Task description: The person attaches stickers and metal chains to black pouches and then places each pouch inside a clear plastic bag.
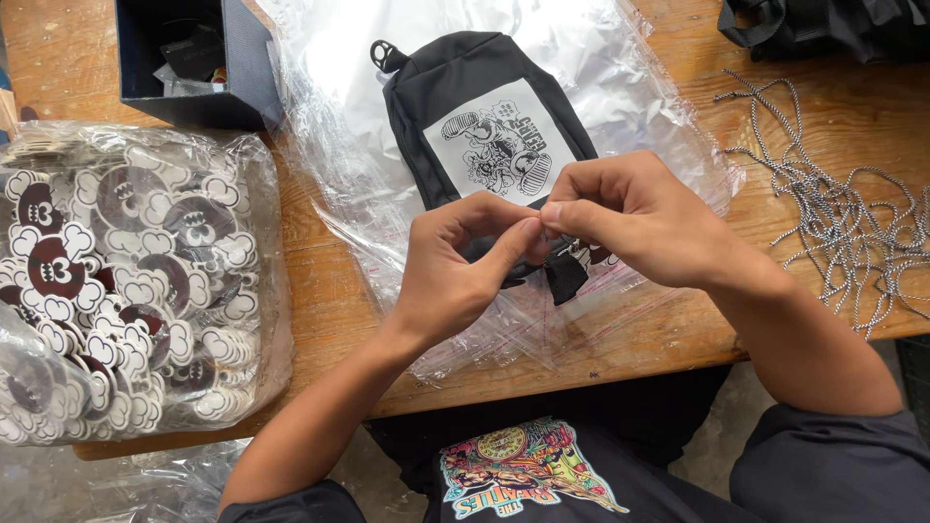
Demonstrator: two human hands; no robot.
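A black pouch (484, 116) with a white cartoon patch lies on a stack of clear plastic bags (620, 58) on the wooden table (329, 291). My left hand (455, 266) and my right hand (630, 218) meet over the pouch's near end, fingertips pinched together at the same spot. What they pinch is too small to make out. A black strap end (565, 279) of the pouch shows just below my fingers.
A clear bag full of dark red and white cartoon stickers (126, 281) lies at the left. A dark blue box (194, 58) stands at the back left. Several speckled cords (843, 213) lie at the right. Black fabric (823, 24) sits at the back right.
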